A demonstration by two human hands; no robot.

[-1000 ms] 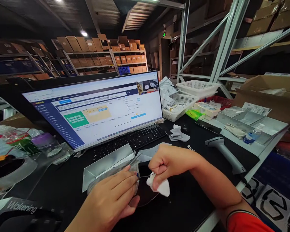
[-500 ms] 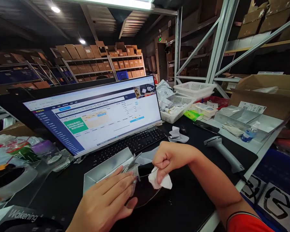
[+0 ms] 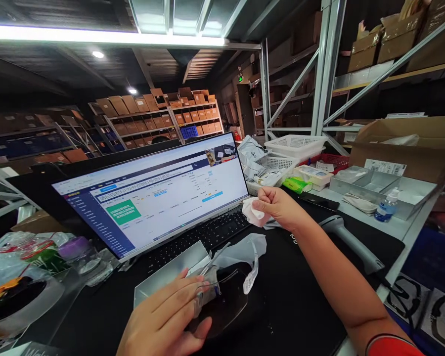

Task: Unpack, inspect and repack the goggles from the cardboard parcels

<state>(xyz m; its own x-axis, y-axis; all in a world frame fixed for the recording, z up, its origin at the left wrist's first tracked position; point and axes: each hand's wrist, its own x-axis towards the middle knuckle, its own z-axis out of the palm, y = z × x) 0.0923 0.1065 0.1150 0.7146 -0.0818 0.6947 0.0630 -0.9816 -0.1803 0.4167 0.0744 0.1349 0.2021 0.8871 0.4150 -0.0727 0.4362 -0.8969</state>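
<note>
My left hand (image 3: 166, 311) is closed around the near side of a pair of glasses with large, tinted, see-through lenses (image 3: 226, 299); its thumb lies below and some of the grip is hidden. Clear plastic film wraps parts of the frame, and one wrapped temple tip (image 3: 250, 281) sticks out to the right. Pinched in my right hand (image 3: 279, 206) is a crumpled white cloth (image 3: 252, 212), raised above the keyboard's right end and apart from the glasses. Behind my left hand sits a silver tray (image 3: 170, 271).
A monitor (image 3: 170, 207) and keyboard (image 3: 222, 230) stand ahead. A barcode scanner (image 3: 352, 242) lies right, near a spray bottle (image 3: 387, 205), a phone (image 3: 319, 201) and white baskets (image 3: 294, 147). Plastic-wrapped items and a bowl (image 3: 25, 301) are at the left.
My right hand with the cloth has moved up and away from the lenses, toward the keyboard. The wrapped temple tip now shows. My left hand keeps its hold; the view has tilted upward.
</note>
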